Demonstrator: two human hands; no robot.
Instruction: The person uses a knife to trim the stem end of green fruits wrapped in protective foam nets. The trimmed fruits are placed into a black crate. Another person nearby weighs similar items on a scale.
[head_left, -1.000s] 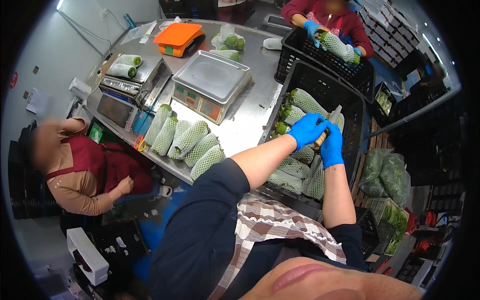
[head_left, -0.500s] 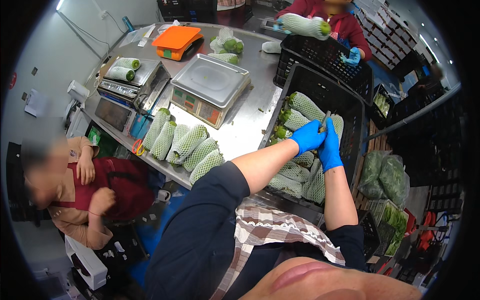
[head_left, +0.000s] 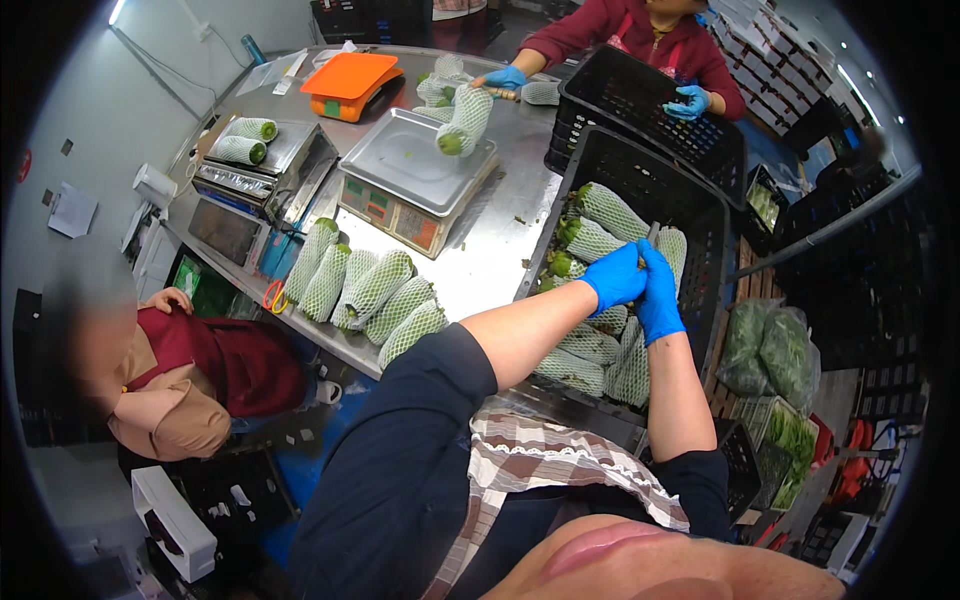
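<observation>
In the head view, my gloved left hand (head_left: 615, 277) and right hand (head_left: 658, 290) are closed close together over a black crate (head_left: 708, 240). A narrow knife blade (head_left: 652, 232) rises from my right hand; what my left fingers grip is hidden. Green-topped long produce in white foam nets (head_left: 605, 210) fills much of this crate below and around my hands. A row of similar netted pieces (head_left: 370, 285) lies on the steel table (head_left: 500, 250) to my left, beside a digital scale (head_left: 415, 160).
An orange scale (head_left: 345, 75) stands farther back. A co-worker (head_left: 675, 40) behind stacked crates (head_left: 640, 90) reaches with one gloved hand toward netted produce (head_left: 462, 120) above the digital scale. Another person (head_left: 230, 370) sits at left. Bagged greens (head_left: 760, 345) lie at right.
My hands sit slightly lower and closer, and less of the blade and handle shows. The co-worker's netted piece has moved left from the crates to above the scale. The person at left shifted their arms.
</observation>
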